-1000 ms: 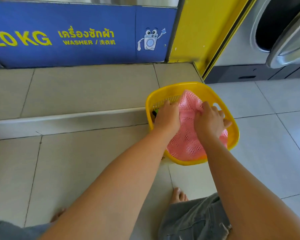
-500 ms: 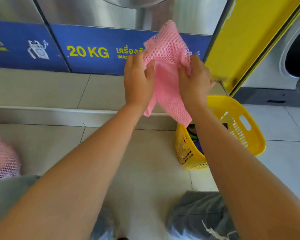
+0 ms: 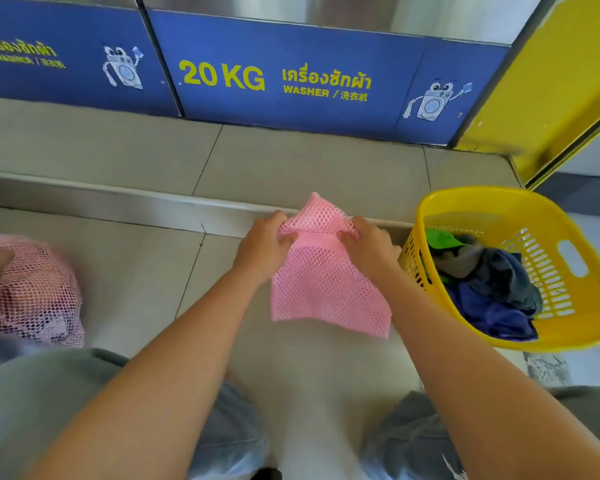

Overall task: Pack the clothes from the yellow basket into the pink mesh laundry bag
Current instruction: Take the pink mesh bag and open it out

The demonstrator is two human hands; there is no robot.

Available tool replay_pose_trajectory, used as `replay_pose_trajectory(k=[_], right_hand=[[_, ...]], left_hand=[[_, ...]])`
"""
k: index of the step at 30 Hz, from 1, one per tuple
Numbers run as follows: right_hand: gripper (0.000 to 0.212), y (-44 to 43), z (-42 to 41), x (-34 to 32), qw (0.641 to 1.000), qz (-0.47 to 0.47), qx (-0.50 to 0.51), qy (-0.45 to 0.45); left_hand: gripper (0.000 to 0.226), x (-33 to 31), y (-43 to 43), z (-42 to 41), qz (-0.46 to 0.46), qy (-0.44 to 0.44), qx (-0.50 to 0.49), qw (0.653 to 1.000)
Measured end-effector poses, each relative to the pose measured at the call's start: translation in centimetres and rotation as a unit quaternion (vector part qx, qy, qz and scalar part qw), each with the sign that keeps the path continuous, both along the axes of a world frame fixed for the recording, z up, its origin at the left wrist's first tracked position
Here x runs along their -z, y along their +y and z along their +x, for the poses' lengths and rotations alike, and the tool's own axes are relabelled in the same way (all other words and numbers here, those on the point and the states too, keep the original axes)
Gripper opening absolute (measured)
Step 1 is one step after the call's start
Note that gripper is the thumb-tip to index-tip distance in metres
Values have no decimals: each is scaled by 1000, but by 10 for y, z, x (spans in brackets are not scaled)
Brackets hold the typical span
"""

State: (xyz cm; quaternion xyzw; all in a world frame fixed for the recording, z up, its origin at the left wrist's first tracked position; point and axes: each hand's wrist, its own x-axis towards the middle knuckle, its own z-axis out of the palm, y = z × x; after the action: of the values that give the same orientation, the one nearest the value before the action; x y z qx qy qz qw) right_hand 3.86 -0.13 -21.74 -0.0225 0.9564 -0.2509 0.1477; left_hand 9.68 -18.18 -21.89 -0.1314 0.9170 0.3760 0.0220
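Note:
An empty pink mesh laundry bag (image 3: 323,282) hangs flat over the tiled floor in the middle of the view. My left hand (image 3: 262,247) grips its upper left edge and my right hand (image 3: 369,245) grips its upper right edge. To the right stands the yellow basket (image 3: 575,327), tilted, an arm's width from the bag. Inside it lie dark blue, grey and green clothes (image 3: 492,289).
A second pink mesh bag (image 3: 32,296), stuffed full, lies on the floor at the far left. A raised tiled step (image 3: 118,206) runs across in front of the blue washer panels (image 3: 291,71). A yellow panel (image 3: 548,98) stands at the upper right. My knees fill the bottom.
Both hands lifted the pink bag out of the basket, raised it high, then lowered it to the left of the basket. The clothes in the basket are now uncovered.

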Motion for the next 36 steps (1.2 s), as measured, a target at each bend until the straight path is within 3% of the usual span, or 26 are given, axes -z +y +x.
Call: replay_pose_trajectory(k=[5, 10, 13, 18, 22, 36], right_hand=[[37, 4, 1, 34, 1000, 22, -9, -19], [28, -4, 5, 48, 999, -9, -39, 10], [17, -13, 9, 54, 990, -66, -118, -40], [13, -21, 20, 65, 982, -82, -139, -95], [23, -21, 28, 70, 981, -102, -137, -94], [15, -22, 34, 68, 985, -41, -165, -18]], left_hand=[[27, 29, 5, 2, 169, -84, -65, 980], [4, 47, 16, -5, 245, -107, -130, 955], [26, 56, 20, -8, 251, -118, -143, 950], [22, 60, 16, -8, 259, -122, -156, 945], [20, 61, 12, -9, 268, -110, -184, 939], [16, 58, 12, -9, 259, -101, -170, 945]])
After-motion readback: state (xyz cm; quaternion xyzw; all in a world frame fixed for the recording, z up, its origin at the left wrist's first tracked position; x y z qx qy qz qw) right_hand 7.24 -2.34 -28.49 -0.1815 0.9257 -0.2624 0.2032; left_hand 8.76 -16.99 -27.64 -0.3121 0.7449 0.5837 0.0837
